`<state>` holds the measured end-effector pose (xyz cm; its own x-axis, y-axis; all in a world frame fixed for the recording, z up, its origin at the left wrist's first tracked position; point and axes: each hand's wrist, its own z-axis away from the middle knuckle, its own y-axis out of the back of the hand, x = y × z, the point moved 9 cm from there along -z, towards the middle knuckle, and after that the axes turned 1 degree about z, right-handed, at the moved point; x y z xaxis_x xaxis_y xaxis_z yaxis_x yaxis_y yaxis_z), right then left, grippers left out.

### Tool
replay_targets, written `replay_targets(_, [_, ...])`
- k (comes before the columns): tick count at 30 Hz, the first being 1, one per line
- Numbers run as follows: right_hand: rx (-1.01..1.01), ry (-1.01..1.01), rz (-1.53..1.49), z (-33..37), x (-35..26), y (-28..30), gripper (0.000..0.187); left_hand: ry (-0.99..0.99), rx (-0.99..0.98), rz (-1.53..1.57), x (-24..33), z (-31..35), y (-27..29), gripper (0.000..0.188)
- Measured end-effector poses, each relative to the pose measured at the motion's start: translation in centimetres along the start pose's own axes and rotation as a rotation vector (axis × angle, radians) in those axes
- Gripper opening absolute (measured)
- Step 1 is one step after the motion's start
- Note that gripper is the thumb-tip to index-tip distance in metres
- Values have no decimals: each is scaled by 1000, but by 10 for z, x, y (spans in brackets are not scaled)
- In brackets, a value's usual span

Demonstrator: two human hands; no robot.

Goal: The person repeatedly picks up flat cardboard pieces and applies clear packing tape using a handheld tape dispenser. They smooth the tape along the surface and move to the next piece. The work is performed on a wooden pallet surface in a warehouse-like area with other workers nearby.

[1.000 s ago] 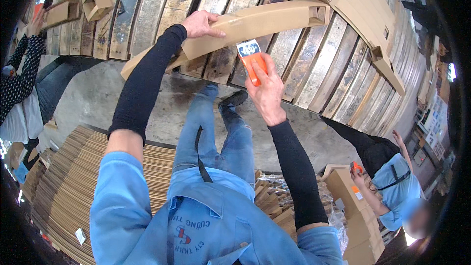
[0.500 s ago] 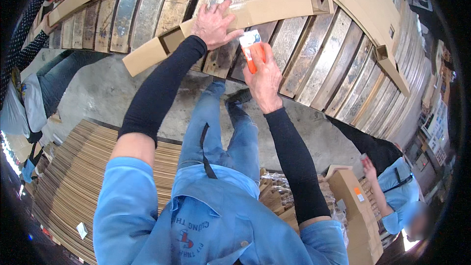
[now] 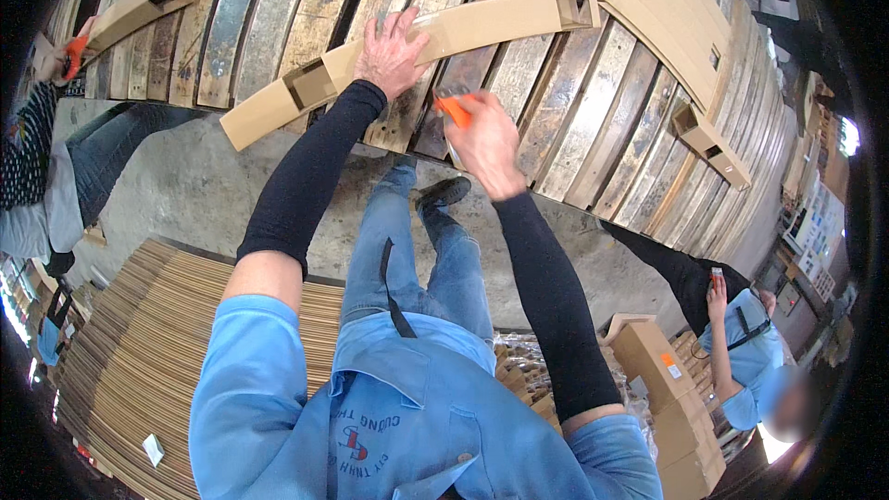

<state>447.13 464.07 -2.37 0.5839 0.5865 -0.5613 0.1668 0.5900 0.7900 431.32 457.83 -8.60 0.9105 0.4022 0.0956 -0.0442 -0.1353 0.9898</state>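
Observation:
A long, narrow folded cardboard piece [image 3: 500, 26] lies across the wooden slats, with a boxy end at the right and an open flap section at the left. My left hand [image 3: 391, 57] rests flat on its middle, fingers spread, pressing the top. What looks like a strip of clear tape shows faintly beside those fingers. In my right hand [image 3: 487, 146] is an orange tape dispenser [image 3: 455, 109], its toothed end pointing left. It is held just on the near side of the cardboard, apart from it. My right fingers partly hide the dispenser.
The slatted wooden table [image 3: 565, 120] has gaps between its boards. Flat cardboard sheets [image 3: 662, 28] and a small folded piece [image 3: 711, 145] lie right. A co-worker's hand at left holds an orange tool [image 3: 74, 57] by another cardboard piece [image 3: 148, 2]. Stacked cardboard [image 3: 185, 333] stands behind me.
My right hand has drawn slightly left and toward me, turning the tape dispenser from upright to tilted. My left hand stays on the cardboard. The co-worker's orange tool at left has come nearer the table edge.

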Motion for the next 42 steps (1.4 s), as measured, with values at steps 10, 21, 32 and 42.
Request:
replay_targets(10, [-52, -653, -40, 212, 213, 48, 47, 167, -186, 12, 14, -46, -10, 48])
replay_targets(21, [17, -904, -168, 313, 304, 81, 55, 132, -320, -48, 17, -47, -18, 56])
replay_targets(32, [231, -951, -1553, 212, 476, 89, 37, -13, -271, -180, 66, -124, 27, 49])
replay_targets(42, [482, -780, -2175, 98, 561, 155, 54, -155, -628, -327, 287, -434, -121, 119])
